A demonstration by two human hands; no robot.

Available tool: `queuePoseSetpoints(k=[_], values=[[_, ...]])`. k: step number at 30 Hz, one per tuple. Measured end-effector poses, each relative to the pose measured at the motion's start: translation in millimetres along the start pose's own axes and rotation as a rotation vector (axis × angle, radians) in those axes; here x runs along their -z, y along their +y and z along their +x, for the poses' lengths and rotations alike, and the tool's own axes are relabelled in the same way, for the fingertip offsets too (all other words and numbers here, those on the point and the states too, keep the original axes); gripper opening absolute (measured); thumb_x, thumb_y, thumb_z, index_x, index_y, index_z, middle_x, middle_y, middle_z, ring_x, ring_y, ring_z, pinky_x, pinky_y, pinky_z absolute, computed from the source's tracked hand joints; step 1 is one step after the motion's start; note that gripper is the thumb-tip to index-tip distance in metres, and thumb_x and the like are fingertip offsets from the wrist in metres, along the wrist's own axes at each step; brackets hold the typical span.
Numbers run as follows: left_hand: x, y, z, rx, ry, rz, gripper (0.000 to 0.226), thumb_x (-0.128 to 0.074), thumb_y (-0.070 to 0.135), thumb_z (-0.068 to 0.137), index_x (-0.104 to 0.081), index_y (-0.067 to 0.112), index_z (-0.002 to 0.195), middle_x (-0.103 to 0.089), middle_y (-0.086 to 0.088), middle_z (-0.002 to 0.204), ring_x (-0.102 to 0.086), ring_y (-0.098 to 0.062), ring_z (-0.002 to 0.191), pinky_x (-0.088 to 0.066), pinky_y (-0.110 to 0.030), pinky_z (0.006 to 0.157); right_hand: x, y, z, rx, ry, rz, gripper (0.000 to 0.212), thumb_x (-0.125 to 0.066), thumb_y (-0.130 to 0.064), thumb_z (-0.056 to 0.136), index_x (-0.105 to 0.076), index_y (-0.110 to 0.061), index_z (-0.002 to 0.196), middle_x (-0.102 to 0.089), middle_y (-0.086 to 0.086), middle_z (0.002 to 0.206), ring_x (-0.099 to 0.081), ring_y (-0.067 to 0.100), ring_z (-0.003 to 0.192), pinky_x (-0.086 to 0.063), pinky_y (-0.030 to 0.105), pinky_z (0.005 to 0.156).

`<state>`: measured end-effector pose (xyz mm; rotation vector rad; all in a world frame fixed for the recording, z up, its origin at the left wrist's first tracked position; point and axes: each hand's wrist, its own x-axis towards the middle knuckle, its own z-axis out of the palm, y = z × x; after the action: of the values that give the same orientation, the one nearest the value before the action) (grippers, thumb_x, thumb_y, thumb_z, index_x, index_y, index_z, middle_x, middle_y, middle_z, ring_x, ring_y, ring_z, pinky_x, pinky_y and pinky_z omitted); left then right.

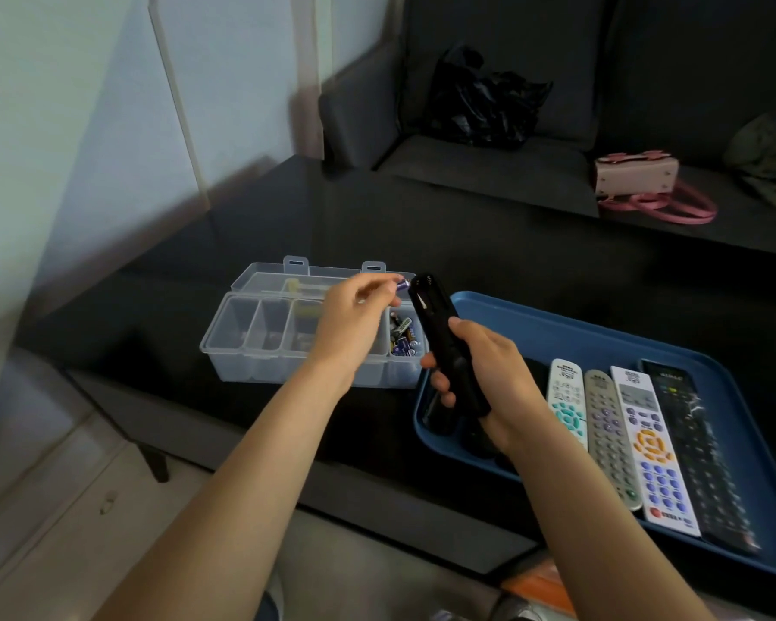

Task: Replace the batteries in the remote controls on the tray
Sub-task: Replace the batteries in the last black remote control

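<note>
Black remote [440, 338] in right grip [489, 378]

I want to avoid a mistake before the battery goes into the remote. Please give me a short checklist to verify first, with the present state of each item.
1. Small purple battery pinched in the left hand: ok.
2. Long black remote control gripped by the right hand, upper end free: ok.
3. Battery compartment open: cannot tell, too dark.
4. Battery polarity matches the compartment: cannot tell, markings too small.
5. Spare batteries within reach in the rightmost compartment of the clear plastic organiser box: ok.
6. Other remotes lying flat on the blue tray, out of the way: ok.
</note>
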<state>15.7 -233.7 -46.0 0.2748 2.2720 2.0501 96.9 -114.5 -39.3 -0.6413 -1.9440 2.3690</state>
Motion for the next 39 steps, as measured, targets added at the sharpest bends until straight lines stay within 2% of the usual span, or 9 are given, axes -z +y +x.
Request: queuePoseSetpoints(k=[2, 4, 8, 12, 16, 24, 32, 36, 39], values=[[-2, -2, -1, -0.105, 0.024, 0.101, 0.009, -0.059, 0.022, 0.090, -0.057, 0.017, 0.097, -0.068, 0.006, 0.082, -0.059, 0.009, 0.073, -0.040, -0.003, 0.064, 0, 0, -1, 0.019, 0.002, -0.027, 0.022, -0.045, -0.025, 0.099, -0.060, -0.010, 0.099, -0.063, 0.010, 0.069, -0.049, 0.015, 0.048, -0.038, 0.025, 0.043], [-3, -3, -1, -0.190, 0.084, 0.177, 0.013, -0.066, 0.023, 0.084, -0.055, 0.016, 0.087, -0.068, 0.006, 0.081, -0.061, 0.002, 0.075, -0.040, -0.004, 0.062, -2, 0, -1, 0.037, 0.003, -0.048, 0.022, -0.044, -0.025, 0.100, -0.060, -0.010, 0.098, -0.063, 0.010, 0.068, -0.049, 0.015, 0.048, -0.038, 0.025, 0.043], [-2, -2, -3, -0.337, 0.192, 0.302, 0.009, -0.073, 0.021, 0.077, -0.066, 0.016, 0.079, -0.065, 0.010, 0.076, -0.060, 0.002, 0.072, -0.042, -0.005, 0.063, -5, 2, -1, 0.061, 0.009, -0.091, 0.021, -0.044, -0.024, 0.100, -0.060, -0.011, 0.096, -0.064, 0.010, 0.068, -0.050, 0.015, 0.046, -0.039, 0.026, 0.042], [-1, -5, -3, -0.491, 0.262, 0.429, 0.015, -0.076, 0.025, 0.074, -0.070, 0.014, 0.082, -0.069, 0.004, 0.079, -0.063, -0.010, 0.077, -0.048, -0.019, 0.066, -8, 4, -2, 0.069, 0.001, -0.129, 0.021, -0.044, -0.025, 0.100, -0.060, -0.011, 0.098, -0.064, 0.010, 0.068, -0.051, 0.014, 0.046, -0.040, 0.025, 0.042], [-5, -8, -6, -0.643, 0.236, 0.590, 0.018, -0.074, 0.025, 0.074, -0.069, 0.010, 0.084, -0.066, -0.002, 0.079, -0.057, -0.016, 0.078, -0.036, -0.014, 0.063, -10, 4, -1, 0.082, -0.008, -0.152, 0.021, -0.043, -0.025, 0.100, -0.059, -0.013, 0.096, -0.065, 0.008, 0.066, -0.051, 0.014, 0.045, -0.040, 0.024, 0.041], [-7, -10, -6, -0.640, -0.011, 0.553, 0.031, -0.066, 0.025, 0.084, -0.068, 0.010, 0.111, -0.065, -0.006, 0.091, -0.048, -0.004, 0.072, -0.036, -0.001, 0.069, -8, 2, -1, 0.076, 0.008, -0.110, 0.023, -0.042, -0.024, 0.101, -0.060, -0.010, 0.096, -0.063, 0.009, 0.068, -0.049, 0.014, 0.046, -0.039, 0.025, 0.042], [-9, -18, -4, -0.660, -0.002, 0.678, 0.030, -0.059, 0.017, 0.085, -0.067, 0.007, 0.112, -0.065, -0.012, 0.097, -0.057, -0.027, 0.091, -0.031, -0.012, 0.078, -9, 6, 2, 0.105, 0.030, -0.135, 0.023, -0.041, -0.023, 0.101, -0.059, -0.009, 0.097, -0.061, 0.010, 0.067, -0.049, 0.014, 0.045, -0.039, 0.024, 0.041], [-8, -17, -3, -0.612, 0.009, 0.622, 0.030, -0.064, 0.016, 0.085, -0.066, 0.009, 0.114, -0.064, -0.009, 0.104, -0.057, -0.023, 0.098, -0.034, -0.009, 0.076, -9, 7, 2, 0.116, 0.029, -0.150, 0.022, -0.041, -0.024, 0.101, -0.060, -0.012, 0.097, -0.062, 0.008, 0.066, -0.050, 0.013, 0.046, -0.040, 0.024, 0.041], [-9, -17, -3, -0.586, 0.003, 0.567, 0.029, -0.066, 0.014, 0.084, -0.067, 0.008, 0.112, -0.058, -0.012, 0.119, -0.058, -0.023, 0.104, -0.030, 0.003, 0.084, -9, 9, 3, 0.120, 0.043, -0.153, 0.022, -0.042, -0.024, 0.101, -0.060, -0.013, 0.095, -0.062, 0.008, 0.066, -0.049, 0.013, 0.046, -0.039, 0.024, 0.042]])
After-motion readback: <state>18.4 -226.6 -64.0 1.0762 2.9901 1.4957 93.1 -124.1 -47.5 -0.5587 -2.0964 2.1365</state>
